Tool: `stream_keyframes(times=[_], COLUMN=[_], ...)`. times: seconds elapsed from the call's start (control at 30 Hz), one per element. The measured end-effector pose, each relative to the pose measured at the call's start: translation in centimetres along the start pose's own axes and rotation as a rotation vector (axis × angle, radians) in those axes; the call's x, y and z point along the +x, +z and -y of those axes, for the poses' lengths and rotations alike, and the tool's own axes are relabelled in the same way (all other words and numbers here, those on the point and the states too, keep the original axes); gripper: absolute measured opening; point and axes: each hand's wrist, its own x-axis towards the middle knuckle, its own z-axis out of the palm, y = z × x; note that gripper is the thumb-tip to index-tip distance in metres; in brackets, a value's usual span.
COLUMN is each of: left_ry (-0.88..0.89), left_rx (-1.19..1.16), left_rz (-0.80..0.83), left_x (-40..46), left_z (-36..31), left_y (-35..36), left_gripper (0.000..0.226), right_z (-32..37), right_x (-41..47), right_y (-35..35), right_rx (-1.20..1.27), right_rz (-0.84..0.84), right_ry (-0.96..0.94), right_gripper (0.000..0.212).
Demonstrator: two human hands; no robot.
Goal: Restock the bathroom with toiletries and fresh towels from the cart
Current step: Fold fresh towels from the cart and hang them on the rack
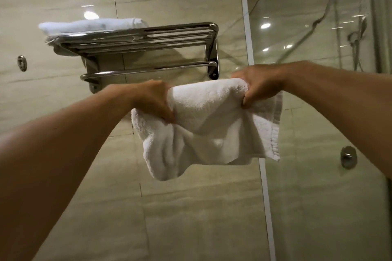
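Towel (209, 125): you pinch its folded top edge in left hand (156, 101) and right hand (257, 89), stretched level at five o'clock of the rack (135, 36), likely for draping over the bar (148, 70).

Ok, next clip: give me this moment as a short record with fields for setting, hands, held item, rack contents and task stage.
setting: tiled bathroom wall beside a glass shower screen
left hand: grips the white towel's left upper edge
right hand: grips its right upper edge
white towel: held up in the air, loosely folded, below the rack and apart from it
towel rack: chrome, wall-mounted, lower bar bare
folded towel: lies on the rack's top shelf, left side
task stage: held towel not yet placed
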Motion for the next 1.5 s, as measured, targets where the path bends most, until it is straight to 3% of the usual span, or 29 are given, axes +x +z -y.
stream_keyframes(times=[0.27,0.63,0.8,0.93,1.1,1.33,1.5], left_ry=[0.096,0.034,0.012,0.020,0.045,-0.018,-0.038], left_rx=[0.039,0.152,0.119,0.163,0.281,0.453,0.545], left_rz=[-0.170,-0.387,-0.468,-0.539,-0.703,-1.012,-1.134], left_x=[5.7,9.0,9.9,10.6,11.6,12.0,13.9], left_z=[1.4,1.1,1.0,0.3,-1.1,-3.4,-2.7], left_y=[-3.7,-10.1,-11.9,-13.0,-14.7,-19.3,-19.0], left_gripper=[0.084,0.054,0.059,0.068,0.084,0.074,0.082], right_z=[-1.7,-3.4,-3.7,-4.4,-5.6,-6.1,-6.6], right_x=[4.8,8.1,8.7,9.1,9.3,10.3,12.6], right_y=[-4.8,-10.4,-12.0,-12.8,-14.4,-18.0,-17.4], right_rx=[-0.073,-0.187,-0.272,-0.363,-0.428,-0.421,-0.455], right_rz=[-0.150,-0.435,-0.577,-0.700,-0.886,-1.204,-1.347], right_ry=[-0.009,-0.096,-0.100,-0.097,-0.092,-0.083,-0.116], right_gripper=[0.040,0.042,0.038,0.047,0.056,0.063,0.060])
